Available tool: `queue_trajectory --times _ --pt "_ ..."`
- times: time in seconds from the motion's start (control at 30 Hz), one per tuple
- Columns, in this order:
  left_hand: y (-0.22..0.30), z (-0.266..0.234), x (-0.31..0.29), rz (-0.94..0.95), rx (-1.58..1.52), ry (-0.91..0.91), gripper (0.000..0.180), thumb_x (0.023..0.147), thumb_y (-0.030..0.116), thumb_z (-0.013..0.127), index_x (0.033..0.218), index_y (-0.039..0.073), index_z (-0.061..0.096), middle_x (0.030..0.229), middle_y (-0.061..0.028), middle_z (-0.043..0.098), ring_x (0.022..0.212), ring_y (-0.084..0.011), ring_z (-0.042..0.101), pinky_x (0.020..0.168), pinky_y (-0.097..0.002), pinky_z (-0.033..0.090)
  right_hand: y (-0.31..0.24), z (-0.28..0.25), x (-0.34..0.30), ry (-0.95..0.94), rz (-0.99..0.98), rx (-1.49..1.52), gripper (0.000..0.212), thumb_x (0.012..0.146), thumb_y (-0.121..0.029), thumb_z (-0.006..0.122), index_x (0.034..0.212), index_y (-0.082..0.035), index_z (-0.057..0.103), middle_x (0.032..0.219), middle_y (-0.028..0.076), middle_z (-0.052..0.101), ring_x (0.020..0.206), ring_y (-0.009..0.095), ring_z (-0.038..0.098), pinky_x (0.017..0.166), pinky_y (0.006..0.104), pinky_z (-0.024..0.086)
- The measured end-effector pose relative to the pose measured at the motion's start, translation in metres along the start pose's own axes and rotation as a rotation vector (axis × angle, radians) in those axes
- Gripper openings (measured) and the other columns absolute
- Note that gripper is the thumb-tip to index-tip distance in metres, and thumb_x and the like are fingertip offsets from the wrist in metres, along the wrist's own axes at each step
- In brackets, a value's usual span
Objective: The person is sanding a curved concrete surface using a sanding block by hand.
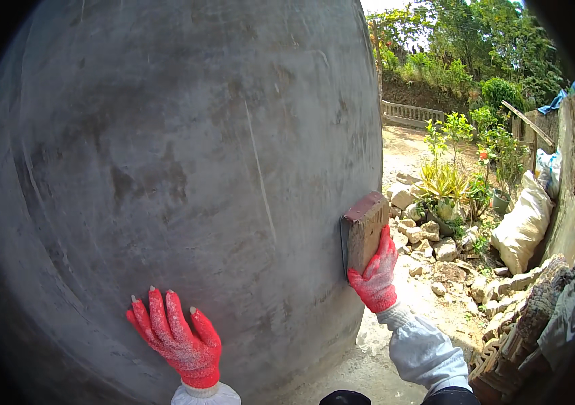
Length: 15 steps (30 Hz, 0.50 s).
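A grey plastered wall [193, 128] fills the left and middle of the head view, with darker patches and pale scratch lines on it. My left hand [181, 336], in a dusty red glove with bare fingertips, rests on the lower wall with its fingers spread. In my right hand [377, 275], gloved in red too, is a sanding block [367, 228], held by its lower right side near the wall's right edge. The block is brown, with a reddish-brown top end and a thin dark sheet on the face against the wall. Part of my right fingers is hidden behind it.
Broken stones [429, 233] lie on the ground to the right, around leafy potted plants [446, 182]. A filled white sack [525, 223] leans by a wooden post. Stacked rough pieces with a grey cloth [560, 314] stand at the lower right. A low balustrade [412, 113] runs behind.
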<state>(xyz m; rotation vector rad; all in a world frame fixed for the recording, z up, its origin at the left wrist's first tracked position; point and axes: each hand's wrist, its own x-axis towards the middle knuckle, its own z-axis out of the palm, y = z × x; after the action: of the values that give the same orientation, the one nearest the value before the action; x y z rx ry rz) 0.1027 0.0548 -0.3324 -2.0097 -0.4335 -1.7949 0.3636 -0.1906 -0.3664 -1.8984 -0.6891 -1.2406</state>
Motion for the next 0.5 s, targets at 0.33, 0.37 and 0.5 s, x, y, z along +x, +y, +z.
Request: queue_trajectory --times 0.33,0.37,0.5 --pt "0.007 0.001 0.001 -0.004 0.021 -0.021 0.041 0.096 0.010 0.054 0.136 -0.002 0.053 0.147 -0.0215 0.048 0.141 -0.0467 0.037 0.115 -0.0652 0.028 -0.023 -0.027 0.230 0.279 0.022 0.397 0.097 0.076 -0.008 0.077 0.158 -0.001 0.026 0.064 -0.005 0.035 0.061 0.007 0.037 0.062 0.0241 0.043" --pt "0.004 0.002 0.001 -0.004 0.031 -0.021 0.040 0.096 0.012 0.054 0.134 -0.002 0.054 0.145 -0.0218 0.049 0.140 -0.0475 0.039 0.114 -0.0662 0.029 -0.024 -0.021 0.189 0.242 0.083 0.312 0.100 0.074 -0.006 0.077 0.158 -0.001 0.025 0.061 -0.003 0.034 0.059 0.011 0.037 0.065 0.0267 0.045" --pt "0.000 0.000 0.000 -0.003 0.039 -0.008 0.037 0.097 0.015 0.054 0.130 -0.002 0.057 0.142 -0.0224 0.051 0.137 -0.0491 0.042 0.112 -0.0681 0.030 0.037 0.015 0.049 0.110 0.131 0.209 0.110 0.063 -0.015 0.081 0.154 0.006 0.023 0.136 0.025 0.057 0.110 0.041 0.064 0.097 0.0445 0.051"
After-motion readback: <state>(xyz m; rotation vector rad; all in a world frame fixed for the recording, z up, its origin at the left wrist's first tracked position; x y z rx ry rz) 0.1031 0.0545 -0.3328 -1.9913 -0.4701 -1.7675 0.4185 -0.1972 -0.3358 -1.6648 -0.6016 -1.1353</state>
